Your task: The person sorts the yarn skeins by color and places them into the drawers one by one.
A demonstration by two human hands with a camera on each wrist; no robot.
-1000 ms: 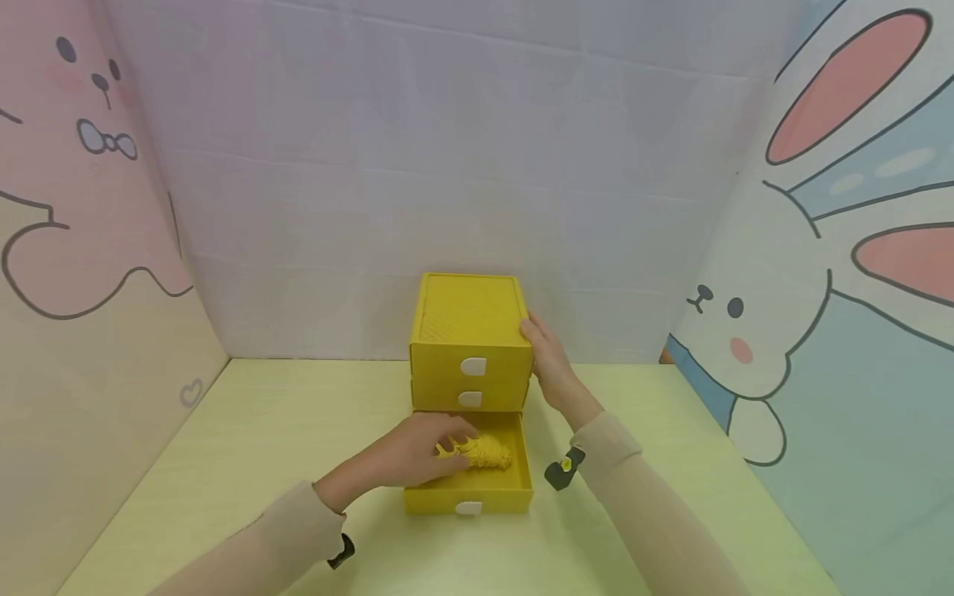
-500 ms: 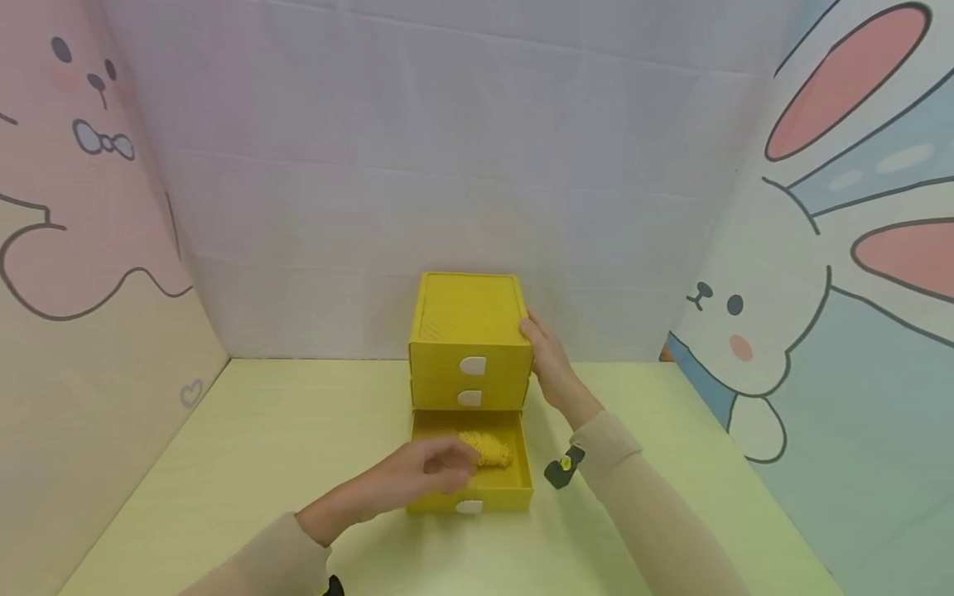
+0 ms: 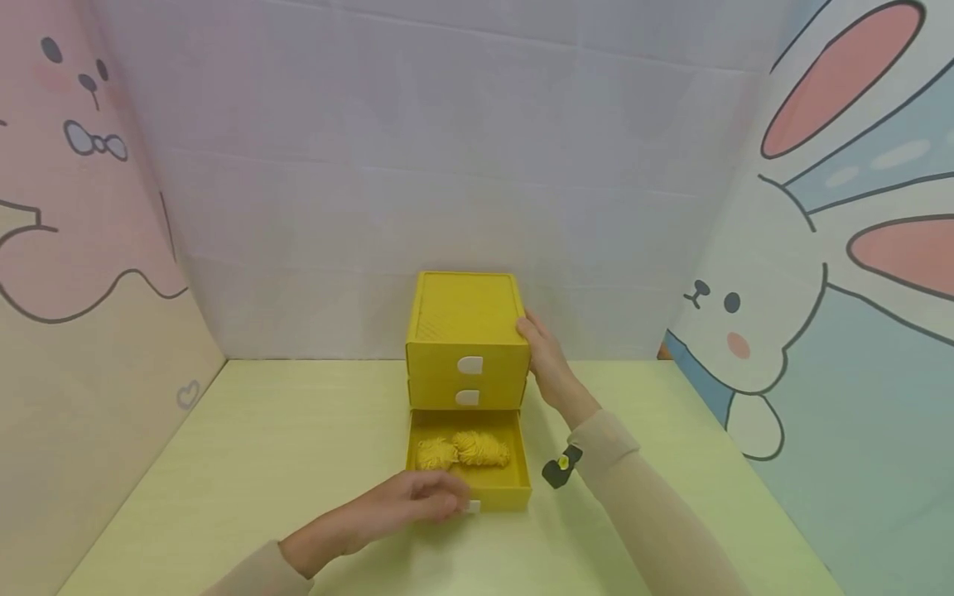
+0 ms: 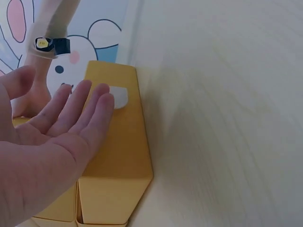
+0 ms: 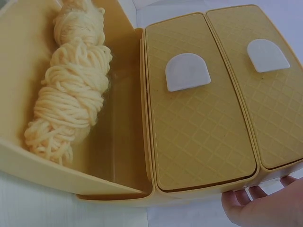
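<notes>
A yellow cabinet (image 3: 468, 308) of stacked drawers stands against the back wall; its bottom drawer (image 3: 514, 499) is pulled out. Inside that drawer lie two yellow yarn bundles (image 3: 481, 449), side by side in the head view and large in the right wrist view. My left hand (image 3: 417, 498), fingers loosely extended and holding nothing, is at the drawer's front near its white tab (image 4: 120, 97); whether it touches cannot be told. Against the cabinet's right side rests my right hand (image 3: 550, 364), thumb at the top edge and fingers along the side wall.
Two upper drawers with white tabs (image 5: 187, 72) are closed. The pale table (image 3: 298, 430) extends around the cabinet. A white sheet (image 3: 447, 165) hangs behind, and walls with cartoon animals (image 3: 745, 331) flank both sides. Dark straps circle the wrists.
My left hand has come out of the drawer, moving toward me to its front, leaving both yarn bundles in view. My right hand stays on the cabinet's side.
</notes>
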